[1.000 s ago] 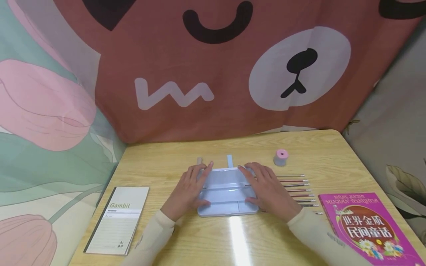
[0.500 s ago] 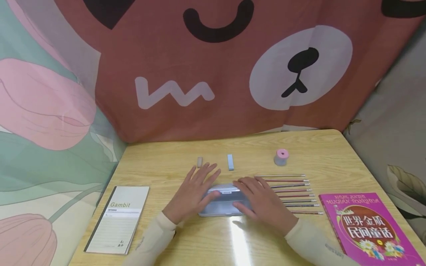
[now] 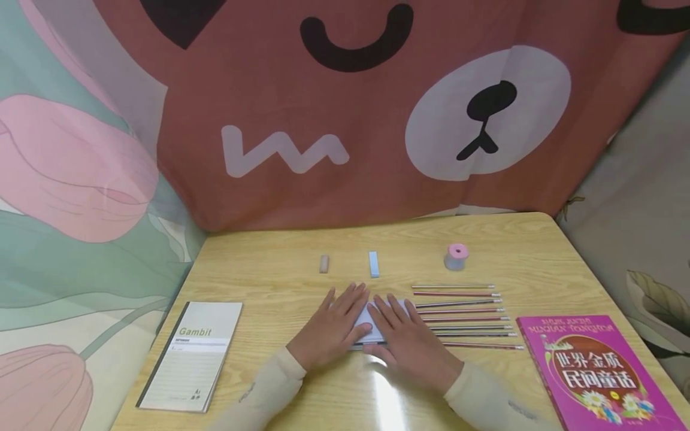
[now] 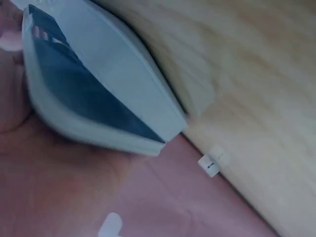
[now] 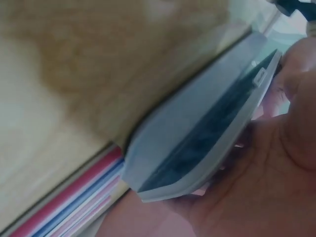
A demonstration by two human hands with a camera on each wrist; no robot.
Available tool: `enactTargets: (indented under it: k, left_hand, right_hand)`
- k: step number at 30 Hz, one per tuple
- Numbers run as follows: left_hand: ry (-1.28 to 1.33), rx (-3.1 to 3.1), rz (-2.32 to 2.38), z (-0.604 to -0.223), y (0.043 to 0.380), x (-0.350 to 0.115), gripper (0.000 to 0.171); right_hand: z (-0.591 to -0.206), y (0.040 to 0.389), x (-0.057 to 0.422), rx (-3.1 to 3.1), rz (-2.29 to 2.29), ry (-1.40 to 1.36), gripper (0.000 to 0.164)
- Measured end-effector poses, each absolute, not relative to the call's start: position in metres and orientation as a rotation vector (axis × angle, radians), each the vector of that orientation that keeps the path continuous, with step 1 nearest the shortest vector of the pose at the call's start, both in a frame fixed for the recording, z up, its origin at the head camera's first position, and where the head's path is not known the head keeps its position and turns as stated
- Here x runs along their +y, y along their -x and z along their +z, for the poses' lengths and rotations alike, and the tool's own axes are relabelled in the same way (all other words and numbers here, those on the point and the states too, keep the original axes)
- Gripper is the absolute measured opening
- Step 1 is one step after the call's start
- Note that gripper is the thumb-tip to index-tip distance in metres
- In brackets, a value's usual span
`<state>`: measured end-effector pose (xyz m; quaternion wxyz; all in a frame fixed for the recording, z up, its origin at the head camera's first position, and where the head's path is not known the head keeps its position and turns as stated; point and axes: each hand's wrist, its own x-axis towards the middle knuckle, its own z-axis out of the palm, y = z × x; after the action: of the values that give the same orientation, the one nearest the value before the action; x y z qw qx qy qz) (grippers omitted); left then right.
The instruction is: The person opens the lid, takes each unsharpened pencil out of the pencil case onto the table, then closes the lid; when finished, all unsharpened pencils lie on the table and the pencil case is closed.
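Note:
A pale blue-grey pencil case (image 3: pixel 377 335) lies on the table, its lid partly lowered. Both wrist views show a dark gap between the lid and the base (image 4: pixel 123 64). My left hand (image 3: pixel 329 332) rests on the lid's left half, fingers extended. On the right half lies my right hand (image 3: pixel 412 347), its fingers straight and spread. Much of the case is hidden under the two hands in the head view. Beside its right end lie several pencils (image 3: pixel 463 310) in a row, also partly seen in the right wrist view as coloured shafts (image 5: pixel 74 197).
Behind the case are a small brownish eraser-like block (image 3: pixel 324 264), a light blue strip (image 3: pixel 374 264) and a pink-topped round container (image 3: pixel 456 257). A notebook (image 3: pixel 191 359) lies to the left. To the right is a magenta book (image 3: pixel 598 365) on the wooden table (image 3: pixel 269 257).
The case stood wide open a second ago. Its lid has swung down toward me under both hands, which have moved from the case's sides onto the lid.

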<state>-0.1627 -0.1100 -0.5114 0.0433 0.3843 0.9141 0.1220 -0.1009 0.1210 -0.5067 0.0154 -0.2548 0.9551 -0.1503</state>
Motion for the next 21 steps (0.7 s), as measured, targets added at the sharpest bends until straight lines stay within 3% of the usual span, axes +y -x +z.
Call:
enactTargets:
  k: [15, 21]
  left_hand:
    - [-1.183, 2.767, 0.314, -0.514, 0.160, -0.110, 0.080]
    - [-1.164, 2.758, 0.301, -0.510, 0.159, -0.110, 0.078]
  right_hand:
    - [-0.521, 0.091, 0.116, 3.122, -0.218, 0.917, 0.094]
    - [-0.520, 0.092, 0.115, 3.133, -0.227, 0.921, 0.093]
